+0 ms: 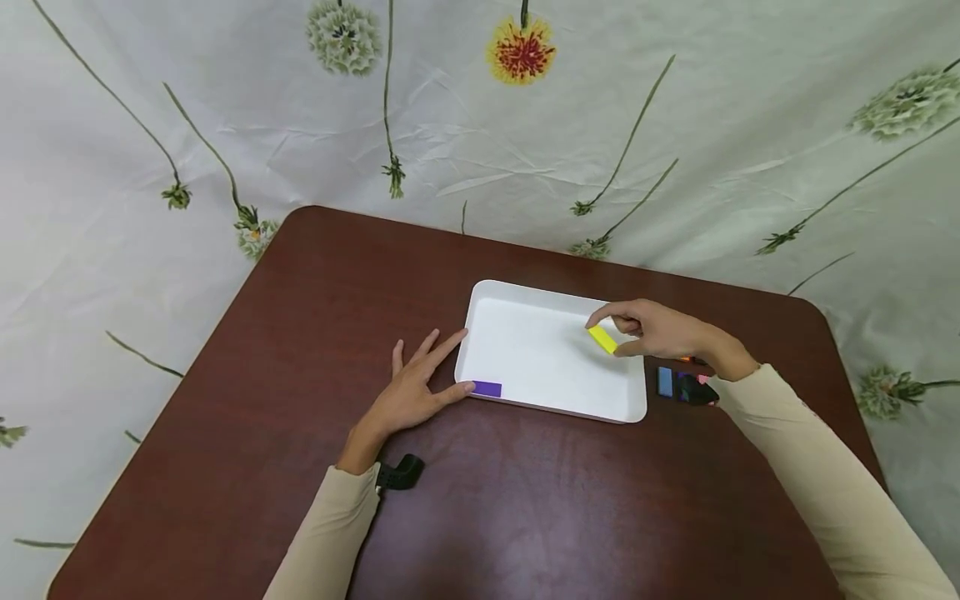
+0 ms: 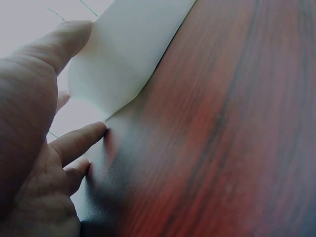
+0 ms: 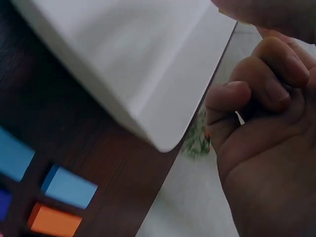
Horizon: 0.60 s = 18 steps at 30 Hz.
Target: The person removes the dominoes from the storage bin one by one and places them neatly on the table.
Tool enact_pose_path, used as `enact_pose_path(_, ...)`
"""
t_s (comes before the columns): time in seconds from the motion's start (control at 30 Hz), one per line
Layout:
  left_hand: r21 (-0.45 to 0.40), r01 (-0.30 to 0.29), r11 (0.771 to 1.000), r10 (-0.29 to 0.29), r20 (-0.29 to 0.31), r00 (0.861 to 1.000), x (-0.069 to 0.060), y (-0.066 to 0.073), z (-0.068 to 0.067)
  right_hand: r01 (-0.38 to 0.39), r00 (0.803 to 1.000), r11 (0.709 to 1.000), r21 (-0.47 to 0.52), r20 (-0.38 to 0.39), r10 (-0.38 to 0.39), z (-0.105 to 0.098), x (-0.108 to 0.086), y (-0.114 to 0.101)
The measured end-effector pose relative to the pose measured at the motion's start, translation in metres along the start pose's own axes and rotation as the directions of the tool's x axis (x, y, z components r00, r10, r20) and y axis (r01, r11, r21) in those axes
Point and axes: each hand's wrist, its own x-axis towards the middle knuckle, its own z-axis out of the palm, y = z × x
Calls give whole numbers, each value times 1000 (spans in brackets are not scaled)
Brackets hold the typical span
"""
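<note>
A shallow white tray (image 1: 547,358) lies on the dark reddish-brown table. In its near left corner sits a purple block (image 1: 487,389). My left hand (image 1: 412,392) rests at the tray's left end with fingers spread, the thumb by the purple block and a fingertip touching the rim; the left wrist view shows this left hand (image 2: 44,148) beside the tray's outer wall (image 2: 128,54). Over the right part of the tray, my right hand (image 1: 663,329) pinches a yellow block (image 1: 602,339) between thumb and forefinger. In the right wrist view the right hand (image 3: 271,118) hides that block.
Right of the tray several coloured blocks lie on the table, among them a blue block (image 1: 664,382) and an orange block (image 3: 55,219). The right forearm and its black wrist camera (image 1: 697,390) partly cover them. A flowered cloth (image 1: 450,108) hangs behind the table.
</note>
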Motion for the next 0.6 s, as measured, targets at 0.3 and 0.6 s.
enact_pose_path(0.3, 0, -6, 1000, 6, 4, 1000, 1, 0, -1, -98, 990, 995, 27, -101, 100, -6, -51, 23)
enact_pose_path(0.6, -5, -1, 1000, 1, 7, 1000, 1, -2, 0, -162, 955, 986, 49, -242, 169, 3, -95, 45)
